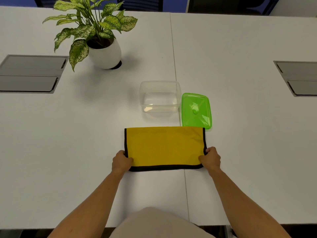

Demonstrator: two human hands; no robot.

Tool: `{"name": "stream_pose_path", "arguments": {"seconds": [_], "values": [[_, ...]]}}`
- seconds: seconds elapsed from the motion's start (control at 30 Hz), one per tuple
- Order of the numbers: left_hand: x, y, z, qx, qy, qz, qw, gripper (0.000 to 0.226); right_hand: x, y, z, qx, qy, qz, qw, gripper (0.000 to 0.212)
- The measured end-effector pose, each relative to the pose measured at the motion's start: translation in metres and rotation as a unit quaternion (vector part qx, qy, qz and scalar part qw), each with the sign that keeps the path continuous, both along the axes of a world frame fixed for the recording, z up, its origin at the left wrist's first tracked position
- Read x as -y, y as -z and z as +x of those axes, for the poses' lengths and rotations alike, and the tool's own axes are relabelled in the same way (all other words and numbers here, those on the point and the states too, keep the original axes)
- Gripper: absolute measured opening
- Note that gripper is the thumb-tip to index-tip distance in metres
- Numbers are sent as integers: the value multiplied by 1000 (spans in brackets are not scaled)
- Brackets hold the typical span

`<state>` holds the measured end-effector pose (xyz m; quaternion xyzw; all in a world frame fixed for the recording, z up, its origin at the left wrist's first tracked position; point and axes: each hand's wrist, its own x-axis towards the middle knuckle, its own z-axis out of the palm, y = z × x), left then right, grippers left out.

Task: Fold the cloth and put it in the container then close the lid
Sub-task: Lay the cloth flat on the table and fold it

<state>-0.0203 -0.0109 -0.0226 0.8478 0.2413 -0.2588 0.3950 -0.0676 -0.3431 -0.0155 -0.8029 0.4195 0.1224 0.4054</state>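
Note:
A yellow cloth with a black border lies flat on the white table, folded into a wide rectangle. My left hand pinches its near left corner. My right hand pinches its near right corner. Just beyond the cloth stands a clear plastic container, open and with nothing inside. A green lid lies flat on the table to the right of the container, touching or nearly touching the cloth's far right corner.
A potted plant in a white pot stands at the back left. Grey cable hatches are set into the table at the far left and far right. A seam runs down the table's middle.

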Motion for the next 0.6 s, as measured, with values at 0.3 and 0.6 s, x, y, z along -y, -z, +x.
{"name": "stream_pose_path", "arguments": {"seconds": [0.3, 0.6], "values": [[3, -50, 25, 80, -28, -103, 991, 39, -15, -39, 6, 152, 0, 122, 981, 67], [56, -118, 39, 217, 82, -143, 962, 29, -81, -99, 33, 247, -151, 92, 953, 68]]}}
